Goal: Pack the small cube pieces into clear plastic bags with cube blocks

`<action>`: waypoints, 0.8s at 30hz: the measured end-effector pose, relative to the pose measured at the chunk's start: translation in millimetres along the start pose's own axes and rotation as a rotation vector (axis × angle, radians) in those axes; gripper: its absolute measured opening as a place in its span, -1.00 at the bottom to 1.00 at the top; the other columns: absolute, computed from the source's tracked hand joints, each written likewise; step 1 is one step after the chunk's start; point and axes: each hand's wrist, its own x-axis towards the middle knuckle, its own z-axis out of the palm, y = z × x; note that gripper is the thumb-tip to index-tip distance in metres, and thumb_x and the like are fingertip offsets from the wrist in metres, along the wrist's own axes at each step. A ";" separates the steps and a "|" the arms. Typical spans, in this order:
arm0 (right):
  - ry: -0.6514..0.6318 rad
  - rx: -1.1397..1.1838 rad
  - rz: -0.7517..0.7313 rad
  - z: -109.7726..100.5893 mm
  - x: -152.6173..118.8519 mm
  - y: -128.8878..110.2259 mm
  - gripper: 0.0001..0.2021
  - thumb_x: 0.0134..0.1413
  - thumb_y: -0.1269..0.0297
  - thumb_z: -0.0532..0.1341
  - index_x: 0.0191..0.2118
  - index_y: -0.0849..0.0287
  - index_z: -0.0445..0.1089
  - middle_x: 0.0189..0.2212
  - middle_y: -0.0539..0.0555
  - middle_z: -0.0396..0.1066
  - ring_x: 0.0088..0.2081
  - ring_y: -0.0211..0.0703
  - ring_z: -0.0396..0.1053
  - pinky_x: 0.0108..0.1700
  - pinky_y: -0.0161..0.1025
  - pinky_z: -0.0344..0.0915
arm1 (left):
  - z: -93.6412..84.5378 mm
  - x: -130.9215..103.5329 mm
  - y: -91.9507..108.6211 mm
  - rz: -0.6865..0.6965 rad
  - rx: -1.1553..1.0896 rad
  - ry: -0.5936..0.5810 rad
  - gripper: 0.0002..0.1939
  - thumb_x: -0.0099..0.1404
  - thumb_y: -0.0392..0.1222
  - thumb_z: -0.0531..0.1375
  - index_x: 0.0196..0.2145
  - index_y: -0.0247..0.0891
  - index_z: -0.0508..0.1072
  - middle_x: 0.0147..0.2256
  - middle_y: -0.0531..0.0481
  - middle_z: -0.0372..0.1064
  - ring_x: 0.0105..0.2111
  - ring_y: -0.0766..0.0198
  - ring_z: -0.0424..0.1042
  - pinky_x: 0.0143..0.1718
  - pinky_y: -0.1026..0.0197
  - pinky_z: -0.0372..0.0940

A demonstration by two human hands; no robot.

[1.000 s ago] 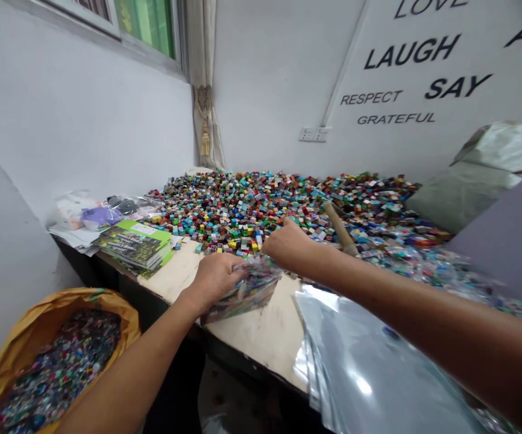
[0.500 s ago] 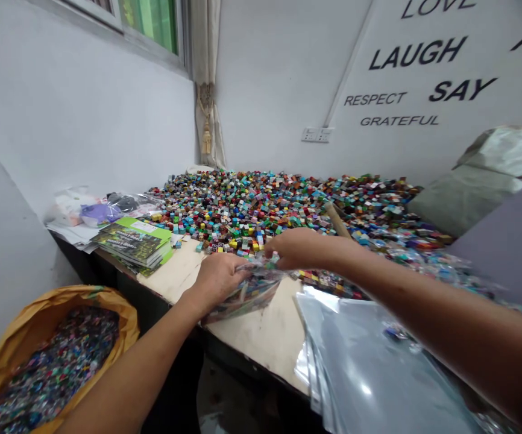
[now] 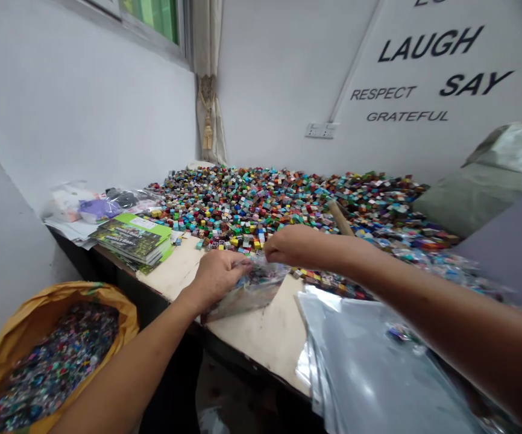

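Note:
My left hand (image 3: 218,274) is closed on the rim of a clear plastic bag (image 3: 252,295), which lies tilted at the table's front edge with small colourful pieces inside. Just above the bag's mouth, my right hand (image 3: 286,244) has its fingers curled together, fingertips pointing down. What those fingers hold is hidden. Behind both hands spreads a large heap of small multicoloured blocks (image 3: 243,199), many seemingly wrapped in clear film.
Flat clear plastic bags (image 3: 369,355) lie stacked at the right front. Green booklets (image 3: 132,238) sit left. A yellow sack (image 3: 125,307) of small shiny pieces stands below the table. A wooden handle (image 3: 340,218) sticks out of the heap.
My right hand has lifted slightly away from the bag's mouth, and its fingers have drawn together. My left hand keeps its hold on the bag. The view has shifted slightly.

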 end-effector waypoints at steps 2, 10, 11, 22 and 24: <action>-0.020 0.067 -0.025 0.3 -3.7 2.1 -0.69 0.20 0.32 0.02 -0.29 0.26 0.51 -0.36 0.18 0.51 -0.40 -0.16 0.35 -0.37 -0.25 0.16 | -0.3 0.2 0.6 -0.004 0.000 0.001 -0.72 0.23 -0.02 0.14 -0.30 -0.18 0.59 -0.40 0.03 0.54 -0.39 0.24 0.45 -0.41 0.30 0.19; -0.207 0.512 -0.174 9.6 -8.6 19.1 -0.61 0.07 0.15 0.20 0.02 0.17 0.33 -0.22 0.06 0.48 -0.26 -0.18 0.40 -0.33 -0.35 0.22 | -2.3 0.5 5.6 -0.023 -0.026 -0.001 -0.76 0.23 -0.09 0.14 -0.28 -0.19 0.58 -0.33 0.01 0.55 -0.30 0.22 0.48 -0.32 0.29 0.22; -0.208 0.529 -0.174 10.2 -9.6 20.1 -0.60 0.06 0.15 0.21 0.02 0.18 0.32 -0.21 0.06 0.48 -0.25 -0.18 0.41 -0.32 -0.36 0.22 | -2.2 0.8 5.2 -0.018 -0.028 0.000 -0.75 0.23 -0.09 0.14 -0.28 -0.20 0.58 -0.34 0.01 0.55 -0.31 0.22 0.47 -0.32 0.29 0.22; -0.022 0.161 -0.118 17.0 -6.7 -0.4 -0.81 -0.08 0.46 0.16 -0.29 0.22 0.46 -0.44 0.04 0.45 -0.46 -0.24 0.29 -0.46 -0.33 0.07 | -0.9 0.9 3.9 -0.009 -0.086 -0.002 -0.67 0.23 0.00 0.12 -0.36 -0.29 0.57 -0.43 -0.01 0.50 -0.40 0.25 0.41 -0.41 0.32 0.17; -0.003 0.132 -0.129 20.5 -5.4 1.0 -0.81 -0.09 0.46 0.17 -0.30 0.23 0.46 -0.43 0.06 0.46 -0.45 -0.21 0.30 -0.46 -0.32 0.07 | -1.7 1.2 4.2 0.008 -0.119 -0.020 -0.66 0.23 0.00 0.12 -0.38 -0.31 0.56 -0.45 0.00 0.48 -0.42 0.26 0.39 -0.42 0.33 0.16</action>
